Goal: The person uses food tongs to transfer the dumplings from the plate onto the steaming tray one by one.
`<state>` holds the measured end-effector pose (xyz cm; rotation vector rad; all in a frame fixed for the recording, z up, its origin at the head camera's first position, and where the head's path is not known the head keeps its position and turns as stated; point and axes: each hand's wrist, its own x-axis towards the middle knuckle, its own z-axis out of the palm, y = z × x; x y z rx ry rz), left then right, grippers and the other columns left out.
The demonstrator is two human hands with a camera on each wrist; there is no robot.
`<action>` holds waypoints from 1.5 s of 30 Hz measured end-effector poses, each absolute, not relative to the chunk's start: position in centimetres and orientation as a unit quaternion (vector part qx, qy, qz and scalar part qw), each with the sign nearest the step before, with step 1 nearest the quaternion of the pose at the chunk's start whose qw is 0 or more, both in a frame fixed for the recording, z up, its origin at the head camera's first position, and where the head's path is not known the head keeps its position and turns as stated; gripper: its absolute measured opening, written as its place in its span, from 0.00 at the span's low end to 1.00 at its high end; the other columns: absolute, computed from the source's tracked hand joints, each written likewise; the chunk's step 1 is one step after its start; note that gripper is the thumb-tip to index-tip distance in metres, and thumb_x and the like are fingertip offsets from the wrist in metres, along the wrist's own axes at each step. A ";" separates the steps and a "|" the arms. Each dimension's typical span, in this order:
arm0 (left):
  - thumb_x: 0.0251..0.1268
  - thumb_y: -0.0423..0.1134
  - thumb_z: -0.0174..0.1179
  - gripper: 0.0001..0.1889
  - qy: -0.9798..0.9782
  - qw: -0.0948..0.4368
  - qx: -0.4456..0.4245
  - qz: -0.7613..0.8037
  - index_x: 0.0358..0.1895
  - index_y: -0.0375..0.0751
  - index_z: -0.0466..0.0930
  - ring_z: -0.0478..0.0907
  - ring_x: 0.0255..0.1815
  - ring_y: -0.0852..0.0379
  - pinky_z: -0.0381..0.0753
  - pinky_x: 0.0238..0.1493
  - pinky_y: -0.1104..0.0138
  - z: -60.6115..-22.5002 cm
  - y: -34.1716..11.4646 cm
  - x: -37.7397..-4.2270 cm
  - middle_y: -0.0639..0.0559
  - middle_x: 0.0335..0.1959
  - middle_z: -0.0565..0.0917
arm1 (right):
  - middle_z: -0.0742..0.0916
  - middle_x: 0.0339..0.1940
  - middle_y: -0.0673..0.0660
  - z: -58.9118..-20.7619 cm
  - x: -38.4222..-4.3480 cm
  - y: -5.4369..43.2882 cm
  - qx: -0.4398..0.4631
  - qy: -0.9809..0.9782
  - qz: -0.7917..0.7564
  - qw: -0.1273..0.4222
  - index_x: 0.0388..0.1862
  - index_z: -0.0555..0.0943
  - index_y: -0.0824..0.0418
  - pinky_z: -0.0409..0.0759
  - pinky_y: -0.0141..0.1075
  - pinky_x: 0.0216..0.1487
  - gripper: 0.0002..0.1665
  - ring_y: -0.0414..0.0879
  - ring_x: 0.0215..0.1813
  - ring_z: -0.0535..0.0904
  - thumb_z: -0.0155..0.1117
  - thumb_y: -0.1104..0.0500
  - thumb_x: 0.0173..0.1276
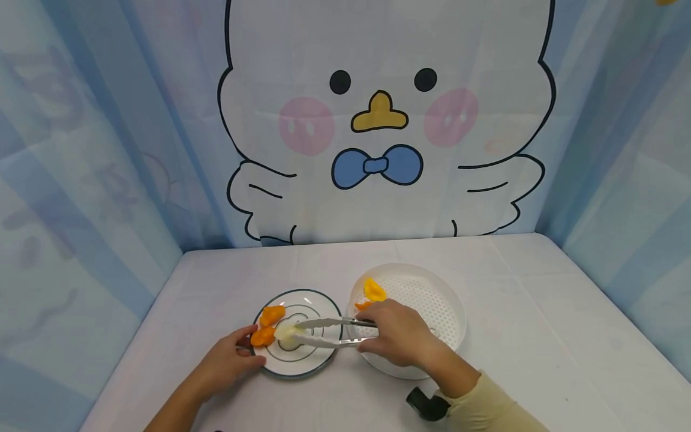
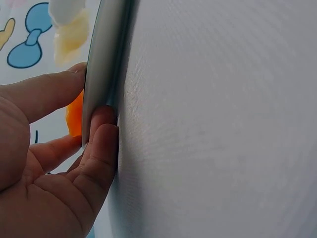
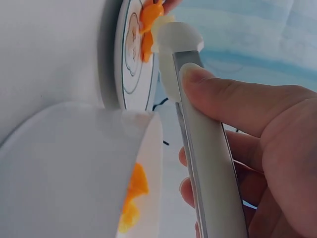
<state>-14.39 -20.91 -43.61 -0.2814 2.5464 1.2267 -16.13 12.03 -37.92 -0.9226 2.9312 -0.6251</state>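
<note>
My left hand (image 1: 229, 360) grips the left edge of a white plate with dark ring lines (image 1: 318, 305), thumb on the upper side and fingers beneath, as the left wrist view shows. Two orange pieces (image 1: 263, 336) lie on the plate near those fingers. My right hand (image 1: 402, 333) holds metal tongs with pale tips (image 3: 210, 163), the thumb pressing one arm. The tongs point left over the plate, their tips at a pale yellow piece (image 1: 285, 332) beside the orange ones. Whether the tips squeeze that piece I cannot tell.
Right of the plate stands a round white dish with a dotted base (image 1: 437, 300), partly under my right hand. It holds a yellow piece (image 1: 373, 290) and an orange piece (image 1: 363, 305). A black object (image 1: 426, 405) sits at my right sleeve. A printed curtain (image 1: 378, 210) hangs behind the table.
</note>
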 end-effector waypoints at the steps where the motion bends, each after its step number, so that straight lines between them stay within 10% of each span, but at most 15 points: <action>1: 0.55 0.42 0.75 0.42 0.886 0.150 -0.098 0.427 0.72 0.34 0.66 0.76 0.42 0.52 0.83 0.45 0.60 -43.6 -20.9 -14.4 0.40 0.54 0.78 | 0.88 0.44 0.47 -37.8 -16.1 12.2 -0.293 0.934 -0.202 0.000 0.51 0.87 0.56 0.80 0.45 0.47 0.23 0.46 0.47 0.80 0.79 0.51 0.56; 45: 0.54 0.41 0.75 0.42 0.887 0.148 -0.103 0.424 0.72 0.33 0.66 0.76 0.42 0.51 0.83 0.45 0.59 -43.4 -20.7 -14.3 0.41 0.52 0.78 | 0.83 0.58 0.68 -37.2 -17.2 24.3 -0.107 0.970 -0.214 -0.039 0.61 0.81 0.67 0.76 0.61 0.52 0.36 0.67 0.59 0.77 0.72 0.44 0.62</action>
